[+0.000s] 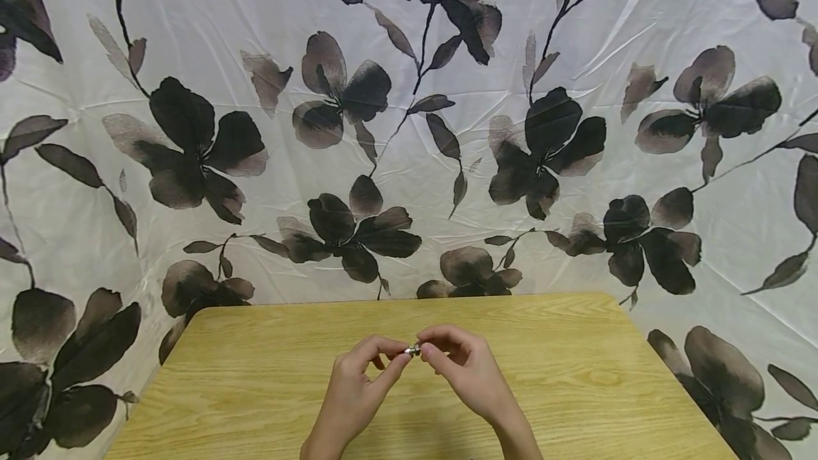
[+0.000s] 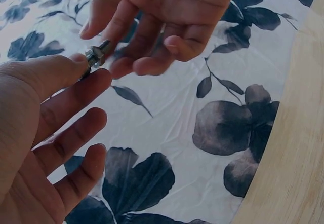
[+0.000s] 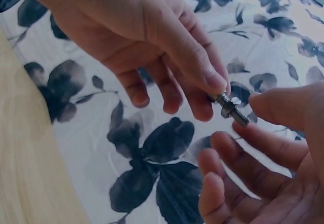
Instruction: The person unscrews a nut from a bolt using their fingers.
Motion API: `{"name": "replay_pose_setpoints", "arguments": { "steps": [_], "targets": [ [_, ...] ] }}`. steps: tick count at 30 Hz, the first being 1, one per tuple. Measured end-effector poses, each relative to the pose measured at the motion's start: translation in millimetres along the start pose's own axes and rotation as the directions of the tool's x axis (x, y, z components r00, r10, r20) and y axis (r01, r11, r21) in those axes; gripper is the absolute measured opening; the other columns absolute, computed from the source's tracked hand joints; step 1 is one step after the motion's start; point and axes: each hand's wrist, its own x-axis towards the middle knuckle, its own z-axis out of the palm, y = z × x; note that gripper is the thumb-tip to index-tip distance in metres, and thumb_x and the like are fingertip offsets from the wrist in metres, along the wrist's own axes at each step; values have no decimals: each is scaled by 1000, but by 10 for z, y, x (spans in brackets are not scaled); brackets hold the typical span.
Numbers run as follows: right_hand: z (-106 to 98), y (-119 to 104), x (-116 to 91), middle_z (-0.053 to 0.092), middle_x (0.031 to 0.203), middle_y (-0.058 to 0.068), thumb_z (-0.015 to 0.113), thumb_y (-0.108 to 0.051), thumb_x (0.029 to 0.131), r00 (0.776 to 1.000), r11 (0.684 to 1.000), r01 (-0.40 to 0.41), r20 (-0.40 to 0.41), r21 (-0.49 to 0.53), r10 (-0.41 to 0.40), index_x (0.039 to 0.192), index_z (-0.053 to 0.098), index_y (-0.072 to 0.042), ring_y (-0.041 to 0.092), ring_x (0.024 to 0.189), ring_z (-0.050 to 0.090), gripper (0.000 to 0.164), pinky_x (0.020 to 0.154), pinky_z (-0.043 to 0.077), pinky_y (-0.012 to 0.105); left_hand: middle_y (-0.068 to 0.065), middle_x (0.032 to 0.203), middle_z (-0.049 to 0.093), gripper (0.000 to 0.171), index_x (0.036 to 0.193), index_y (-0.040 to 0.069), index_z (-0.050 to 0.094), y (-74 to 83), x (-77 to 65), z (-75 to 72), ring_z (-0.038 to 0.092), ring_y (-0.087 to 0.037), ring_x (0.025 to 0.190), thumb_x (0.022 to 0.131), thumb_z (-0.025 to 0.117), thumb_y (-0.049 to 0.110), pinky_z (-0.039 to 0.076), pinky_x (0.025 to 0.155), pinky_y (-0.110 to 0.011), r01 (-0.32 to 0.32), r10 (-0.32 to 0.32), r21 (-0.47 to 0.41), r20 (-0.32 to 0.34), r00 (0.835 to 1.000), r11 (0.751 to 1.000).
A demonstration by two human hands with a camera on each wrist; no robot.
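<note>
A small silvery metal bolt with a nut around its shaft is between the two hands, over the table. My left hand pinches one end of it between thumb and index fingertip; its other fingers are loosely bent. The threaded end points toward my right hand. In the right wrist view, the right thumb and index finger stand apart on either side of that threaded end, the index fingertip right at its tip. The part inside the left fingertips is hidden.
Below the hands lies a light wood-grain table with rounded far corners. White cloth printed with dark flowers and leaves hangs behind it and along both sides.
</note>
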Motion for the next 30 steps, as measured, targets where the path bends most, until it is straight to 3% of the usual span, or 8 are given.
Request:
{"name": "replay_pose_setpoints", "arguments": {
  "steps": [6,10,17,30],
  "targets": [
    [-11,-4,5,74,102,19,67,-24,102,998,998,-61,2,-19,61,110,75,-4,11,88,69,23,78,58,27,1,90,77,20,100,22,74,2,1,2,65,-7,78,90,79,5,53,66,-25,7,-7,-4,0,1000,1000],
    [-17,2,4,73,104,23,67,-22,102,999,999,-51,15,-6,51,109,75,-5,10,90,70,21,80,58,27,2,91,77,20,100,22,74,7,5,1,65,-6,78,90,79,6,53,66,-25,14,-14,-4,5,1000,1000],
    [-23,3,-3,75,107,17,69,-21,101,1000,999,-28,12,-20,28,110,76,-6,11,94,70,19,82,59,28,3,91,77,22,100,22,74,4,5,6,64,-7,78,89,79,4,53,65,-26,-13,13,1,2,1000,1000],
    [-18,3,-6,75,105,17,72,-16,98,1000,1000,11,8,-15,-11,111,74,-7,10,94,70,17,79,59,28,5,91,76,22,100,22,74,-9,6,16,64,-6,78,89,79,3,54,65,-26,4,-4,10,2,1000,1000]
  ]
}}
